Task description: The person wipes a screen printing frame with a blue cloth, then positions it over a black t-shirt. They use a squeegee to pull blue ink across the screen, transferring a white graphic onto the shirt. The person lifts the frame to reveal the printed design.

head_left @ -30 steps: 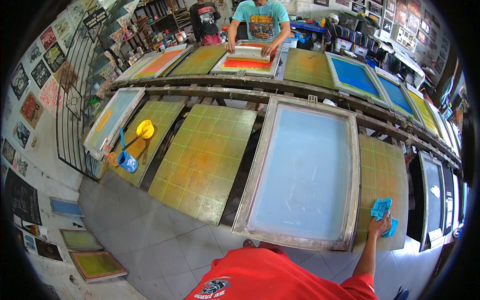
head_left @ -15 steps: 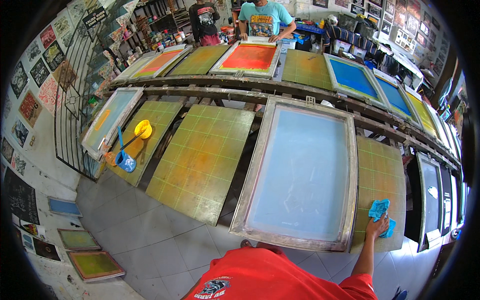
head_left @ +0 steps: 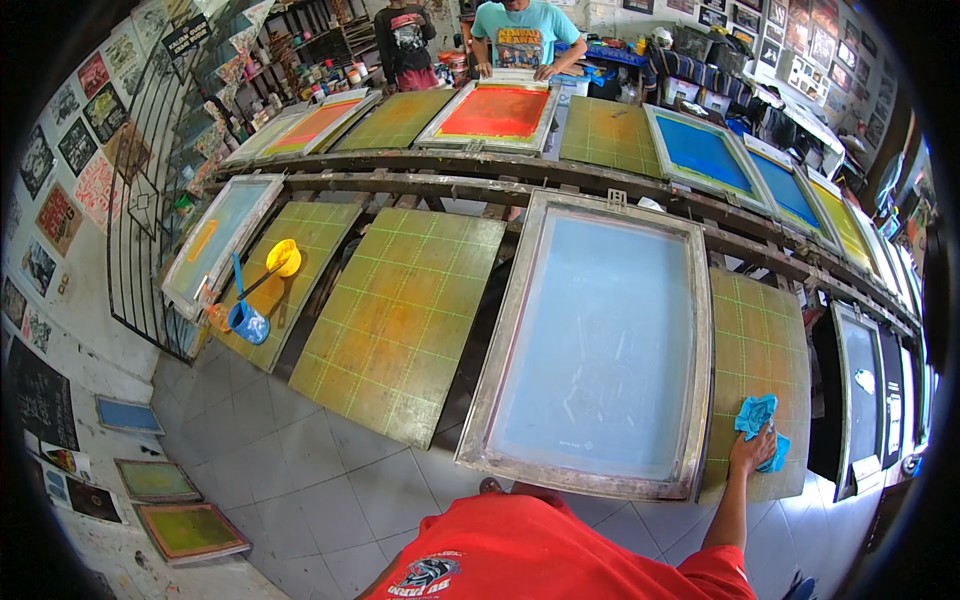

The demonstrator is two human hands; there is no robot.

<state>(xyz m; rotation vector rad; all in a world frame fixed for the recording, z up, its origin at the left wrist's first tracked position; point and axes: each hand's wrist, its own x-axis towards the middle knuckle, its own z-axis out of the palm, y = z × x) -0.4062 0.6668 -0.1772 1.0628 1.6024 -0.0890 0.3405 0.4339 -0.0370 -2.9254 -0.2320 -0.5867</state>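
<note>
My right hand (head_left: 752, 448) presses a crumpled blue cloth (head_left: 757, 422) onto a yellow-green gridded board (head_left: 758, 350) at the right. Just left of it lies a large metal-framed printing screen (head_left: 600, 340) with a pale blue mesh. My left hand is out of sight below my red shirt (head_left: 540, 555). Another gridded board (head_left: 400, 315) lies left of the screen.
A yellow cup (head_left: 284, 257) and a blue cup (head_left: 247, 322) sit on a board at the left. Across the long table, a person in a teal shirt (head_left: 520, 35) holds an orange-red screen (head_left: 495, 112); another person (head_left: 404, 42) stands beside. Small frames (head_left: 185, 528) lean by the wall.
My right hand has slid the blue cloth slightly down and left on the board. The view has tilted a little toward the far row, where the person still works the orange-red screen.
</note>
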